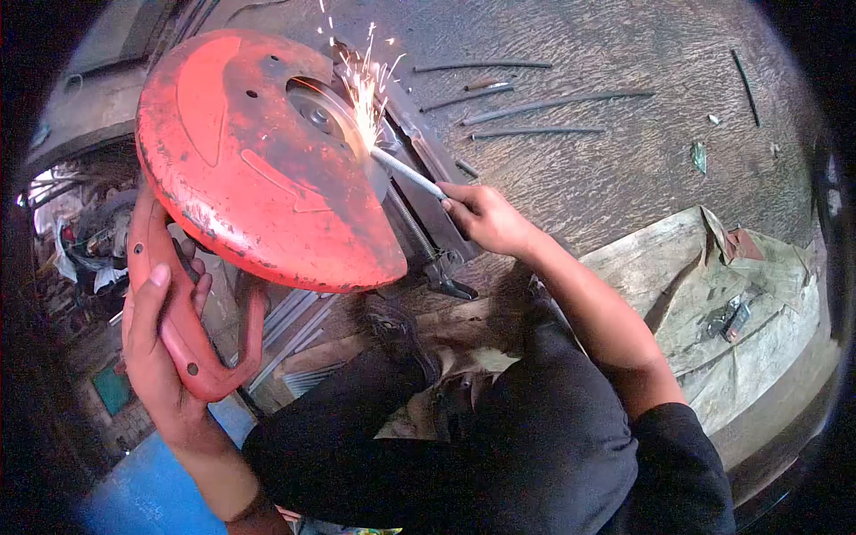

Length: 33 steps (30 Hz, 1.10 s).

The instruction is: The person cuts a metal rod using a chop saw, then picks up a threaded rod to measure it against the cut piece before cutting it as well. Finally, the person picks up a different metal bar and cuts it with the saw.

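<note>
A large red cut-off saw guard (267, 169) fills the upper left, its paint scuffed and darkened. At its lower left my left hand (165, 339) is wrapped round the red handle (201, 374). My right hand (486, 218) pinches the near end of a grey metal rod (406, 171). The rod's far end meets the edge of the cutting disc (325, 116), and bright sparks (364, 102) fly upward from that point. Under the disc lies the dark metal saw base (428, 192), with a clamp screw. Most of the disc is hidden by the guard.
Several dark rods (557, 105) lie on the worn ground at the upper right. A crumpled, dirty sheet (687, 294) spreads at the right, with a small object on it. Grey bars (299, 325) lie below the saw, near my legs. Clutter fills the far left.
</note>
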Motion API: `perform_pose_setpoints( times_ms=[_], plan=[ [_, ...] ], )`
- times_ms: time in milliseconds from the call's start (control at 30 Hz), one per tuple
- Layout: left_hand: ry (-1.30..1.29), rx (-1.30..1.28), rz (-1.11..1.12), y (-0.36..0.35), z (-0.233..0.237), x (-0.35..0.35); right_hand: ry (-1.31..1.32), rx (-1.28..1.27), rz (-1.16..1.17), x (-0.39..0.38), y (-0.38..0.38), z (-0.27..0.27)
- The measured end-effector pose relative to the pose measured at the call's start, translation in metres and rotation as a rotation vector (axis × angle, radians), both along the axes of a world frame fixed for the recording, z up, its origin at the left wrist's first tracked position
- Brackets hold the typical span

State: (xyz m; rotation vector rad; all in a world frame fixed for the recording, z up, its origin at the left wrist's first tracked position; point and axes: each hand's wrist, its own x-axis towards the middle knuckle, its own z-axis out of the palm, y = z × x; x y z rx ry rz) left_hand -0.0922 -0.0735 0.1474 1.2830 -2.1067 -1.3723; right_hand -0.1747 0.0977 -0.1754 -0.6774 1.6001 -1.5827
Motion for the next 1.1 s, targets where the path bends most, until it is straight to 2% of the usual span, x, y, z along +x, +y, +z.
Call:
perform_pose_setpoints(
  times_ms=[167, 267, 600, 667, 833, 900, 967, 1000, 1033, 1100],
  plan=[
    [-0.008, 0.007, -0.005, 0.000, 0.000, 0.000, 0.147, 0.117, -0.044, -0.002, 0.001, 0.012],
    [-0.010, -0.003, -0.001, 0.003, 0.000, -0.002, 0.242, 0.030, -0.143, 0.002, -0.001, 0.009],
    [-0.015, -0.006, 0.002, 0.001, 0.000, 0.000, 0.285, 0.093, -0.110, 0.004, 0.001, 0.007],
    [-0.013, -0.008, 0.017, 0.001, 0.000, -0.001, 0.450, 0.035, -0.167, 0.007, 0.001, -0.005],
    [-0.019, 0.015, 0.010, 0.001, 0.001, -0.002, 0.464, 0.064, -0.129, 0.002, 0.012, 0.016],
    [-0.077, -0.061, -0.001, 0.000, 0.001, -0.001, 0.467, 0.087, -0.122, -0.003, 0.017, 0.023],
    [-0.105, -0.041, -0.033, -0.009, 0.004, 0.003, -0.080, 0.110, -0.055, -0.010, 0.020, 0.022],
    [-0.133, -0.022, -0.064, -0.011, 0.005, 0.004, -0.011, -0.077, -0.172, -0.007, 0.011, 0.016],
    [-0.134, -0.022, -0.063, -0.010, 0.004, 0.003, -0.011, -0.077, -0.170, -0.009, 0.013, 0.011],
    [-0.100, -0.047, -0.047, -0.005, 0.003, 0.000, -0.462, -0.030, 0.060, -0.014, 0.019, 0.006]
  ],
)
